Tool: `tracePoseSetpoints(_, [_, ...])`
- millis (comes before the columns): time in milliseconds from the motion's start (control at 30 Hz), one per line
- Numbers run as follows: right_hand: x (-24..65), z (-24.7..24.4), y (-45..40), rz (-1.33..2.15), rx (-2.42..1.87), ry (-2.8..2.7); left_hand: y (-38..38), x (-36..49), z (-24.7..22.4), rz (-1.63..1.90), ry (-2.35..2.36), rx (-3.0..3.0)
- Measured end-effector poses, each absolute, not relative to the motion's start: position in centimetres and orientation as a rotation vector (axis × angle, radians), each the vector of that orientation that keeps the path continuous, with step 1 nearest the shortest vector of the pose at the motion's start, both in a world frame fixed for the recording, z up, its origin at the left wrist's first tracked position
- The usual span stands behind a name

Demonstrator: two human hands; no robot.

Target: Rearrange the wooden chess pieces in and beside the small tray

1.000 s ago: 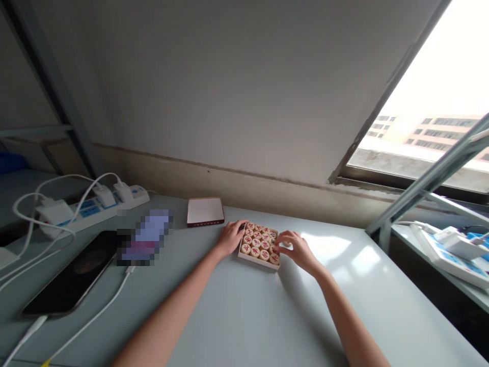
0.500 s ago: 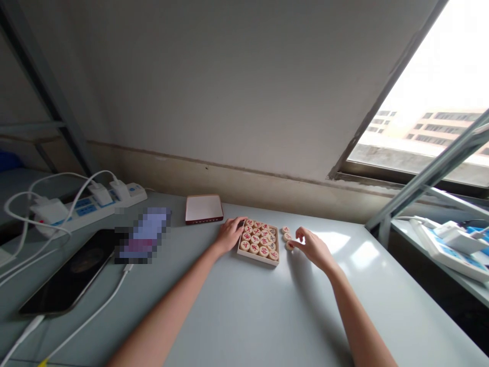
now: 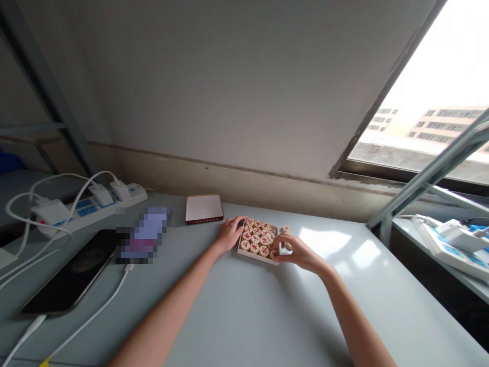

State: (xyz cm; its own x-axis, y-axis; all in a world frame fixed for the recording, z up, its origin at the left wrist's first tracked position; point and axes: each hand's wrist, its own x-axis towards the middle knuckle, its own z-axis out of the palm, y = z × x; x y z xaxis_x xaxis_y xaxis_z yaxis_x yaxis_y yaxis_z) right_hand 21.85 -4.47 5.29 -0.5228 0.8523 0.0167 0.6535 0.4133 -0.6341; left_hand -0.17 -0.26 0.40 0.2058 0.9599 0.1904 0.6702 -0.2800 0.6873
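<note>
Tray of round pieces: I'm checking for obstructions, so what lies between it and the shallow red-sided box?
In the head view, the left hand lies there, at the tray's left edge; some tabletop shows between hand and red-sided box.

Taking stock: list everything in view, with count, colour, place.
box: one, cream, on table
pieces: over ten, cream, mostly red marks, in box
loose piece: one visible, cream, right of box
lid: one, white and red, near wall
phone: one, black, table left
pixelated item: one, bluish, by phone
power strips: two, white and blue, each side
chargers: several, white, on strips
cables: several, white, mostly left
main table: one, grey, under box
unclear item: one, blue, far left
wall: one, grey, behind table
window: one, bright, right
buildings: several, pale, outside
bars: several, grey, each side
left grip: one, bare, box's left edge
right grip: one, bare, box's right edge
</note>
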Motion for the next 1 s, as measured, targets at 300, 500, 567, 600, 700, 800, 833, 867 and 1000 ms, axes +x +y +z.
tracePoseSetpoints(300, [25.1,5.7,-4.1,1.018,-1.392,-2.171,-0.2,-0.1,0.2,0.874,1.501,2.035])
tracePoseSetpoints(500, [27.8,4.8,-3.8,0.524,-1.977,-2.29,-0.4,-0.1,0.5,0.866,1.501,2.025])
tracePoseSetpoints(567, [27.6,4.7,-3.7,0.38,-1.964,-2.303,-0.4,-0.1,0.6,0.857,1.504,2.02])
tracePoseSetpoints(600, [27.3,4.6,-3.7,0.331,-1.916,-2.291,-0.5,-0.1,0.7,0.851,1.507,2.016])
tracePoseSetpoints(700, [25.8,3.9,-3.5,0.151,-1.819,-2.182,-0.5,-0.2,0.7,0.836,1.505,1.999])
tracePoseSetpoints(800, [23.9,2.2,-3.2,0.041,-1.838,-2.164,-0.5,-0.2,0.7,0.842,1.495,1.993])
tracePoseSetpoints(833, [23.3,1.5,-3.0,0.017,-1.848,-2.176,-0.5,-0.2,0.7,0.846,1.494,1.994])
tracePoseSetpoints(867, [22.8,0.9,-2.9,-0.01,-1.859,-2.181,-0.5,-0.2,0.7,0.848,1.495,1.994])
tracePoseSetpoints(1000, [21.5,-0.7,-2.4,-0.139,-1.907,-2.129,-0.6,-0.2,0.8,0.834,1.5,2.005])
